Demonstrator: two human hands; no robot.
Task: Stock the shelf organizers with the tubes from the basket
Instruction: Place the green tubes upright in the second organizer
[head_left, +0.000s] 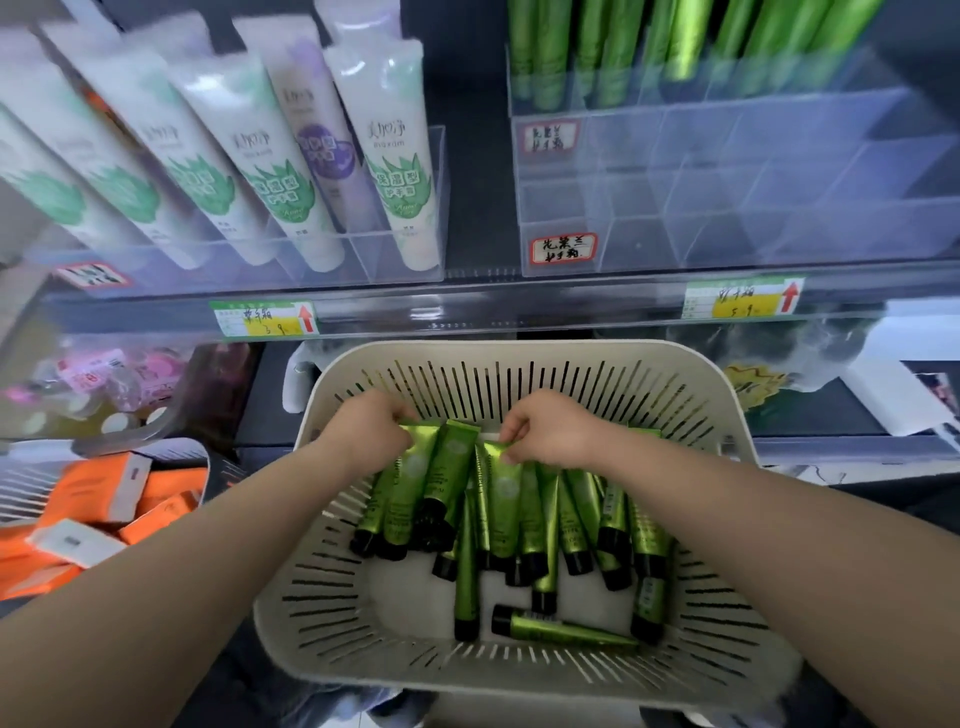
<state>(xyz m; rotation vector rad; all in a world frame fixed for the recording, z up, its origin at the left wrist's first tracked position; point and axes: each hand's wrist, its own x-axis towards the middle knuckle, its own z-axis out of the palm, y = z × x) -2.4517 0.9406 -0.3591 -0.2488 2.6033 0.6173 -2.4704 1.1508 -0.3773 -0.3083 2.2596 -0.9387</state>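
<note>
Shop shelving fills the upper frame. Below it at centre, one pale slotted basket (519, 353) holds about twenty green tubes (501, 509), too overlapped to count exactly. Most lie lengthwise, with crimped ends up-frame under the hands and caps down-frame. The two hands are apart and equally near: the left hand (371, 431) grips crimped ends, the right hand (550, 436) pinches one. An empty clear organizer (727, 197) sits upper right.

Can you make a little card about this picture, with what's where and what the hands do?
basket: white, slotted, below the shelf
tubes: green, black caps, piled in basket
left hand: grips tube ends
right hand: pinches a tube end
organizer: clear, back row stocked, front slots empty
white tubes: in left organizer
boxes: orange, lower left
</note>
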